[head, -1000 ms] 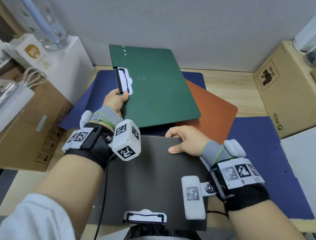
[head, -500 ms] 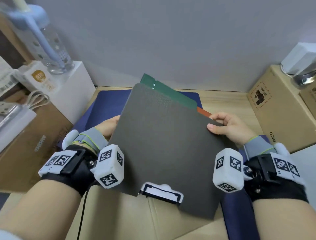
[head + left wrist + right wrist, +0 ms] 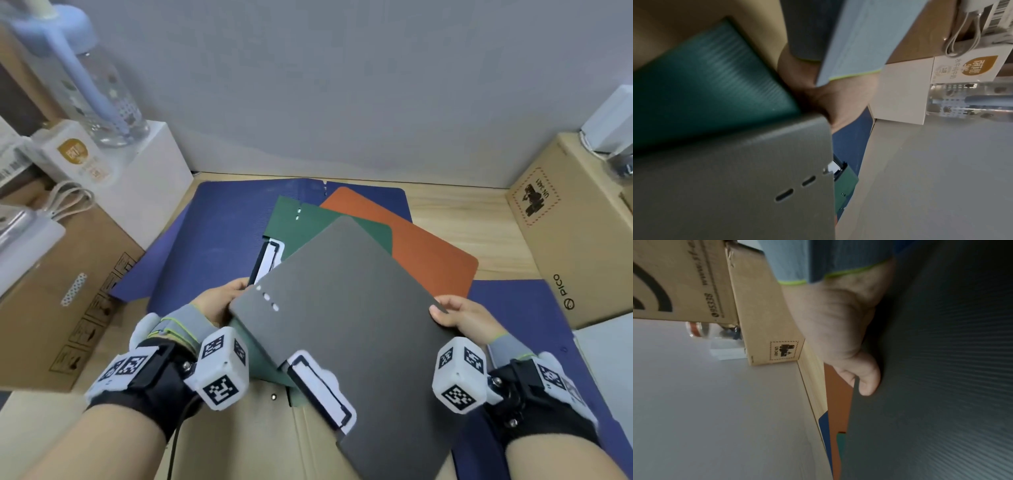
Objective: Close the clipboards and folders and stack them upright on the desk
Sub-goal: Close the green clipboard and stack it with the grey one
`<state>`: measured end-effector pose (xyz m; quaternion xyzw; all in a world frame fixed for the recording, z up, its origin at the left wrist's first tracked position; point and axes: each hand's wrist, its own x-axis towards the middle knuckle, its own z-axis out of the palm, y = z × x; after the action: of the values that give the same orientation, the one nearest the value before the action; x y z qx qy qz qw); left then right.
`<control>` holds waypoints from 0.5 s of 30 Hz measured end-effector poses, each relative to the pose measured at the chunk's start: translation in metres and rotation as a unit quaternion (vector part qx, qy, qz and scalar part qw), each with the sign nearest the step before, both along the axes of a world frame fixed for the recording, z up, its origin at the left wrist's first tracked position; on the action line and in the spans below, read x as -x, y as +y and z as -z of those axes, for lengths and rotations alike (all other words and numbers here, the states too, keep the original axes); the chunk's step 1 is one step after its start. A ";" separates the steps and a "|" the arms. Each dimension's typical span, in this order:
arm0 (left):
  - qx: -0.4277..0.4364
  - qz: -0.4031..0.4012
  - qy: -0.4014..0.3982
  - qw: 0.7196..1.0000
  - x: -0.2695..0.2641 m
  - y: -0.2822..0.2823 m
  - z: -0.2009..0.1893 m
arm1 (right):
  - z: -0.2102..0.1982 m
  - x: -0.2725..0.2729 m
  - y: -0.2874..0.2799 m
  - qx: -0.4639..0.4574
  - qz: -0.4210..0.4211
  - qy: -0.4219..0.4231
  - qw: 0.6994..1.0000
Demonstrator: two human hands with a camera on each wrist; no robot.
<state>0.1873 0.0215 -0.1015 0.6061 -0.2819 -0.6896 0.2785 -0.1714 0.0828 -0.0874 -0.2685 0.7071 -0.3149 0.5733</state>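
the grey folder [image 3: 346, 318] is closed and held tilted above the middle of the desk [image 3: 479, 222], its white clip [image 3: 322, 394] at the near edge. the left hand [image 3: 219, 301] grips its left edge, though in the head view the fingers are hidden under the cover; the left wrist view shows only the palm tucked against the grey and green covers, so how far the fingers curl cannot be told exactly. the right hand [image 3: 459, 317] pinches the right edge, thumb on top, the other fingers hidden beneath.

directly under it lies the green folder [image 3: 298, 222], also closed, with its own clip [image 3: 269, 257] showing at its left side. the orange folder [image 3: 428, 250] lies closed beneath that, fanned out toward the right edge of the desk. all three overlap loosely, none squared to the others.

a blue folder [image 3: 226, 240] lies spread open and flat at the far left of the desk under the pile, and another blue sheet [image 3: 534, 308] lies at the right edge; whether that is part of the same folder or a second one is unclear.

by my reckoning the task is somewhat past half: three folders are shut and gathered, but the blue one is not yet closed, the pile is not aligned, and nothing stands upright yet.
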 end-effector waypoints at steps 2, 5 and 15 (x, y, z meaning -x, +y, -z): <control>-0.010 -0.017 0.013 1.000 0.006 0.003 -0.002 | 0.004 -0.002 0.000 -0.007 0.020 -0.002 1.000; -0.027 -0.105 0.000 0.994 0.015 0.007 -0.011 | 0.008 -0.009 -0.001 -0.011 0.034 0.002 0.999; -0.071 -0.017 0.043 0.996 0.039 0.023 -0.014 | 0.015 -0.044 -0.023 0.027 0.105 0.125 0.986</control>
<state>0.1478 0.0446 -0.0872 0.5993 -0.2092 -0.7282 0.2583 -0.1274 0.0596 -0.1020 -0.2458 0.7885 -0.3566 0.4368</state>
